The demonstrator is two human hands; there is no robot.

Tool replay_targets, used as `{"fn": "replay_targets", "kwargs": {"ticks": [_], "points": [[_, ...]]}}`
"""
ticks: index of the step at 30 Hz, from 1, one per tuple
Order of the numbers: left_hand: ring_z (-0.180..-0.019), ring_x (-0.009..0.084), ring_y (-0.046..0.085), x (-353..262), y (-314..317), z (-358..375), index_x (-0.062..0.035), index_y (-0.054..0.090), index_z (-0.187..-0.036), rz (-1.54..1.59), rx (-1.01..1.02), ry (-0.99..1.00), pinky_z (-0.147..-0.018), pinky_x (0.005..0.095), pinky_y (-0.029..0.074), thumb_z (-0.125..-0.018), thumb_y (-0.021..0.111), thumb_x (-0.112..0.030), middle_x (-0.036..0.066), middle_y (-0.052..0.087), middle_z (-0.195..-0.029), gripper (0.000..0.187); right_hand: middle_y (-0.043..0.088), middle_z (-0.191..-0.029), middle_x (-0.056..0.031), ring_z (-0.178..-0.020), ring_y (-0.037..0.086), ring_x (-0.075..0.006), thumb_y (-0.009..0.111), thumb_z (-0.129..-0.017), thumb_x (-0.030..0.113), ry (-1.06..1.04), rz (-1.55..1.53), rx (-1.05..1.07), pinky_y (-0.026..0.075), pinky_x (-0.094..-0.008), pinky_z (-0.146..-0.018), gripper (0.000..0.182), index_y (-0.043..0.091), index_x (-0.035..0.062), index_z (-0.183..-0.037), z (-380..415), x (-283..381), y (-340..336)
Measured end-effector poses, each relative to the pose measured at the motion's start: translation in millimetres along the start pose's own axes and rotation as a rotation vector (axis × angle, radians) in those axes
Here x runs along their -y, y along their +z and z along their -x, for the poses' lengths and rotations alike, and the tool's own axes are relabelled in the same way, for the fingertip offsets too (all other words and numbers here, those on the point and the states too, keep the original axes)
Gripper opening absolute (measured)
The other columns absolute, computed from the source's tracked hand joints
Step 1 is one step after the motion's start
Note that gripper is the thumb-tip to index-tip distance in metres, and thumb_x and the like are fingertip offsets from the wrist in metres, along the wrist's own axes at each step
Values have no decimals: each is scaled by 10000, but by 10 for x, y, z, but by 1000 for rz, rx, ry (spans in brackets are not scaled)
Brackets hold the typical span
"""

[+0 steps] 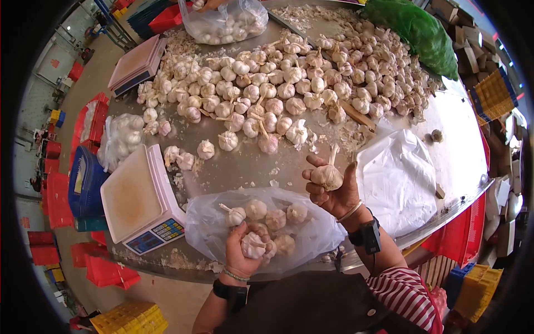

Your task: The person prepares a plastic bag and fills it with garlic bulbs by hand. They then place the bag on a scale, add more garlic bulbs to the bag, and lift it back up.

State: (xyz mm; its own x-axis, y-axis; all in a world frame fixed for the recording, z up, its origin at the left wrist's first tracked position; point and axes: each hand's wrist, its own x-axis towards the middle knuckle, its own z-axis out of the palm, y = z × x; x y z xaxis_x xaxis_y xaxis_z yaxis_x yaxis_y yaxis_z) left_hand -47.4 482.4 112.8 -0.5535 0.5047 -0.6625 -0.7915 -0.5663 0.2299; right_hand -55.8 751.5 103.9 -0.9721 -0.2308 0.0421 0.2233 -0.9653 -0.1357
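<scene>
My right hand [346,199] is raised over the table, its fingers curled round a garlic bulb [327,177] whose stem points up. Lower down, my left hand [237,259] is closed on another garlic bulb [253,245] at the near edge of a clear plastic bag [208,214]. Several whole bulbs sit in or on that bag, among them one garlic bulb [275,219] just beyond my left fingers. Beside my right hand lies a stack of flat white plastic bags [397,178]. A big heap of garlic [267,90] spreads across the metal table [250,170] ahead.
A digital scale [136,195] stands left of the bag, with a second scale [137,64] farther back. Near them lies a filled bag of garlic [122,139]. At the far side, another person's hand [214,4] is at a bag [225,25]. A green net sack [414,36] lies back right.
</scene>
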Motion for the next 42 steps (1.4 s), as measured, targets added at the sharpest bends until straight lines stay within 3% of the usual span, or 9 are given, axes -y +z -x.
{"fn": "replay_targets", "kwargs": {"ticks": [6,11,16,22,30,33,38,40,42], "points": [[-651,238,560,-85,131,141,-82,505,-775,23,164,82,-548,385,464,-952,395,-454,66,511,-709,427,573,-965,-136,-630,496,-128,688,-777,488,108,407,-116,388,-217,-527,584,529,12,-1075,330,-307,198],[-635,229,564,-142,110,213,-78,518,-779,-29,399,154,-543,388,466,-961,352,-484,62,503,-704,475,579,-933,-74,-698,517,-105,721,-760,368,187,702,-259,399,-225,-570,493,553,11,-1056,437,-594,275],[-740,243,579,-219,69,283,-53,537,-864,12,327,124,-631,401,490,-947,388,-464,86,537,-762,444,564,-990,-25,-889,540,-111,738,-780,242,160,897,-354,441,-235,-757,460,548,4,-1125,412,-873,249],[-1033,323,550,-288,-197,250,0,550,-1030,229,171,-2,-885,448,481,-907,499,-331,179,570,-1008,357,534,-1155,-193,-1034,544,-372,770,-684,173,14,2227,2,457,-409,-895,579,530,47,-1196,403,-949,41],[-1160,346,511,-258,-153,391,-4,508,-1124,60,153,98,-950,421,486,-951,490,-207,196,534,-1164,268,500,-1213,-199,-1111,506,-380,809,-587,80,207,2127,30,433,-408,-944,720,510,54,-1242,429,-880,61],[-1130,304,534,-245,-184,369,-32,472,-1152,-110,218,137,-932,379,500,-960,491,-201,173,537,-1163,257,504,-1214,-198,-1089,522,-382,786,-595,38,168,2234,89,450,-396,-923,698,505,47,-1234,410,-795,129],[-1098,209,545,-149,-335,203,-67,436,-1160,-805,234,579,-923,324,490,-912,586,-131,130,536,-1173,296,536,-1228,-169,-1102,542,-332,784,-631,78,367,2031,227,461,-379,-910,633,538,62,-1214,252,-351,510],[-1148,264,518,-86,-488,60,-59,468,-1154,-866,202,636,-954,368,456,-854,651,-115,143,513,-1243,355,632,-1053,-141,-938,628,-282,785,-669,90,379,2054,85,513,-370,-804,546,578,52,-1173,116,-115,479],[-1193,354,463,-113,-545,12,-49,508,-1145,-1857,120,873,-1014,440,382,-784,689,-108,169,461,-1323,408,630,-1034,-150,-920,630,-276,776,-695,130,360,2102,-118,515,-365,-796,504,581,34,-1150,-153,107,375]]}}
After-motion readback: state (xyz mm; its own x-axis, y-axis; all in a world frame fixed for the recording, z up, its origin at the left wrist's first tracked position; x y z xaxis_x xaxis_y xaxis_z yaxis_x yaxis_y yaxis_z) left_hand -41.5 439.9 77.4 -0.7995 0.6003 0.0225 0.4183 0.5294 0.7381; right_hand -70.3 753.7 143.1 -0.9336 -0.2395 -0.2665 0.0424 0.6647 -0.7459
